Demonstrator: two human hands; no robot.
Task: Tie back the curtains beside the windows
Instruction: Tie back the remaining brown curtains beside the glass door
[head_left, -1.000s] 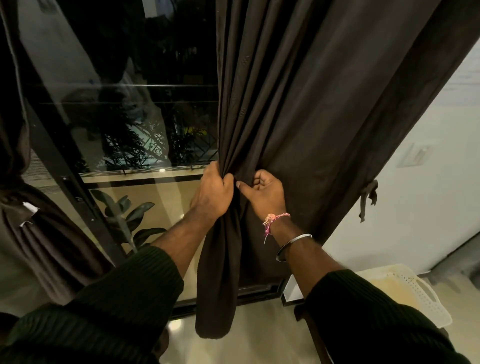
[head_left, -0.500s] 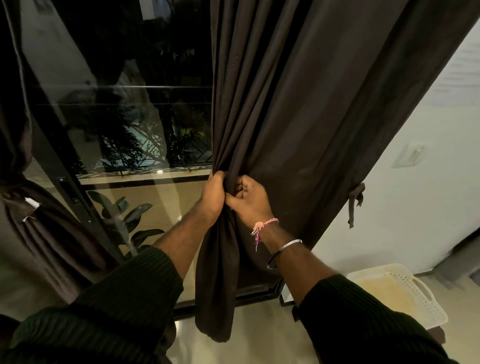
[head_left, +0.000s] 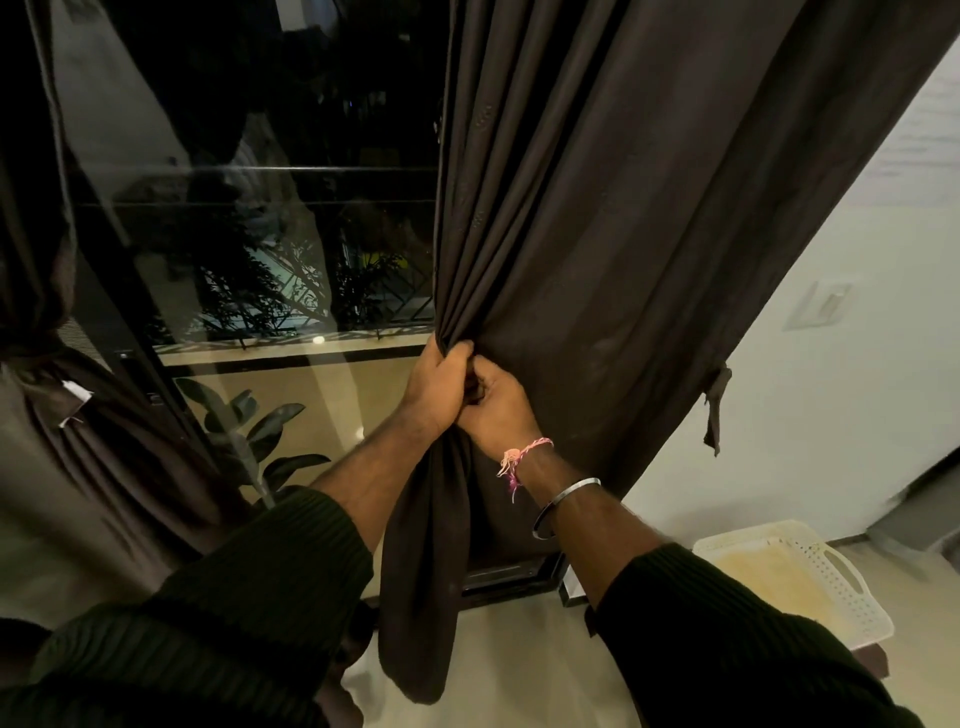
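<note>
A dark brown curtain (head_left: 613, 218) hangs to the right of the window (head_left: 291, 218). My left hand (head_left: 439, 384) grips the bunched folds at the curtain's left edge, at about sill height. My right hand (head_left: 496, 405) presses against it from the right and holds the same gathered fabric; its fingers are curled into the cloth. Below the hands the gathered cloth hangs down as a narrow tail. A short brown tie-back strip (head_left: 717, 405) dangles at the curtain's right edge by the wall. At the far left a second curtain (head_left: 67, 415) is gathered in at its middle.
A white perforated plastic tray (head_left: 810, 582) lies low at the right by the wall. A wall switch plate (head_left: 821, 306) is on the white wall. Leaves of a plant (head_left: 249, 431) show behind the glass. The dark window frame (head_left: 519, 577) runs along the floor.
My right hand has closed in on my left hand and curled into the fabric, so both hands now clasp the gathered folds together. The view has shifted slightly.
</note>
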